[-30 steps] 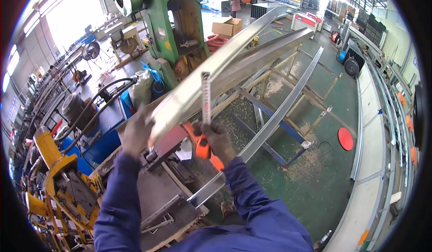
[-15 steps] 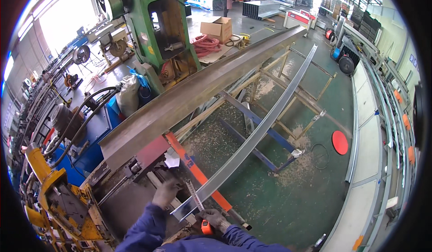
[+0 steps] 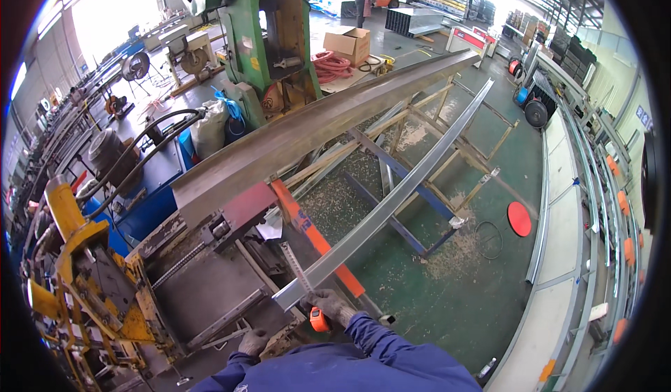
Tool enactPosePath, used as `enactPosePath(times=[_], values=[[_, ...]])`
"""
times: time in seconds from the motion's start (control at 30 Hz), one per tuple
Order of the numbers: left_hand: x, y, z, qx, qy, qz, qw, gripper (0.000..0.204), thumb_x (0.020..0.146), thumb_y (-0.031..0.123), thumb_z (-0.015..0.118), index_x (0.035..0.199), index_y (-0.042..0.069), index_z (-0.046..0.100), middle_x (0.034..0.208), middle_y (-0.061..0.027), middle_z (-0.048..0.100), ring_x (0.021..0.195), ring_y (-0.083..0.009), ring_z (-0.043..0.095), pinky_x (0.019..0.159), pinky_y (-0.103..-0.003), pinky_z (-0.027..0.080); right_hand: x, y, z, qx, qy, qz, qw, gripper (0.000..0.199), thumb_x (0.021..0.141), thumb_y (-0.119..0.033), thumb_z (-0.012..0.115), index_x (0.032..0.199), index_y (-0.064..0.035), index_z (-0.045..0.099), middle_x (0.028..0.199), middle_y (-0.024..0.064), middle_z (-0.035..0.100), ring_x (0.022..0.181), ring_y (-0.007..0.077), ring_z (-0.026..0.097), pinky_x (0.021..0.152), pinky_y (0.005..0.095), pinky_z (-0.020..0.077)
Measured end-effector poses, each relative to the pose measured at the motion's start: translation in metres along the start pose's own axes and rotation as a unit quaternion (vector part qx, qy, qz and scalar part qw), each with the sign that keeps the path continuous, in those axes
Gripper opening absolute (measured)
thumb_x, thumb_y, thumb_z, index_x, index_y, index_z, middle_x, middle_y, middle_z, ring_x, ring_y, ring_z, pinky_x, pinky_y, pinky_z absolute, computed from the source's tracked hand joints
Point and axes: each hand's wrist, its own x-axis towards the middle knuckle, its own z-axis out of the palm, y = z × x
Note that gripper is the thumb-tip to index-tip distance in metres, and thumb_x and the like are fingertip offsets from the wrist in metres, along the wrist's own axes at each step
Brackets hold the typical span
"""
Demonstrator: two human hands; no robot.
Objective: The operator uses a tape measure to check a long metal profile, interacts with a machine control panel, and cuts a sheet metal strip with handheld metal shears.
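Observation:
In my gloved right hand is an orange tape measure, held beside the near end of a long metal channel. The hand's fingers are closed at the tape case and lie against the channel's edge. A pale tape blade sticks out across the channel and past its far side. My gloved left hand is low by the bench's near edge, apart from the channel. Its fingers look curled in, and nothing shows in them. The channel rests on an orange bar and slopes away to the upper right.
A wider steel beam runs beyond the channel. Yellow machinery stands at left, a green press behind the beam. Blue and wooden frame bars are under the channel. A red disc lies on the floor at right.
My left hand has drawn back from beside the channel's end toward me, down to the bench's near edge. The tape measure stays in my right hand by the channel. The view has shifted slightly.

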Motion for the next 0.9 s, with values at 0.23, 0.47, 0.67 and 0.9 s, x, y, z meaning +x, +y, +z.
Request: enactPosePath(times=[0.23,0.47,0.67,0.9], values=[[-0.043,-0.043,0.012,-0.078,0.026,0.068,0.994,0.043,0.095,0.027,0.062,0.129,0.003,0.069,0.124,-0.0245,0.071,0.122,-0.035,0.067,0.104,-0.04,0.051,-0.071,0.127,0.033,-0.242,-0.061,0.042,0.967,0.035,0.105,-0.033,0.065,0.109,-0.0004,0.075,0.098,0.004,0.076,0.089,0.0113,0.066,0.083,0.0302,0.0529],[-0.112,-0.224,0.077,-0.018,-0.018,0.01,1.0,0.044,0.09,0.038,0.065,0.113,0.003,0.076,0.111,-0.0256,0.074,0.11,-0.041,0.07,0.095,-0.045,0.054,-0.142,0.139,0.049,-0.418,-0.056,0.043,0.906,0.025,0.097,-0.023,0.066,0.103,-0.002,0.078,0.094,0.0065,0.076,0.087,0.0167,0.068,0.083,0.0322,0.053],[-0.174,-0.285,0.119,-0.054,-0.094,-0.116,0.987,0.048,0.087,0.04,0.068,0.119,0.005,0.075,0.116,-0.0231,0.074,0.112,-0.0391,0.07,0.097,-0.044,0.054,-0.153,0.145,0.032,-0.432,-0.05,0.064,0.898,0.028,0.094,-0.028,0.07,0.099,-0.0022,0.079,0.088,0.0068,0.076,0.08,0.0165,0.068,0.077,0.0336,0.0538],[-0.173,-0.226,0.17,-0.075,-0.091,-0.092,0.989,0.052,0.086,0.041,0.07,0.125,0.007,0.073,0.122,-0.0205,0.074,0.116,-0.0368,0.069,0.1,-0.043,0.052,-0.142,0.178,-0.033,-0.457,-0.058,0.056,0.886,0.027,0.092,-0.028,0.072,0.095,-0.0015,0.079,0.086,0.0087,0.076,0.078,0.0185,0.069,0.075,0.0353,0.0539]])
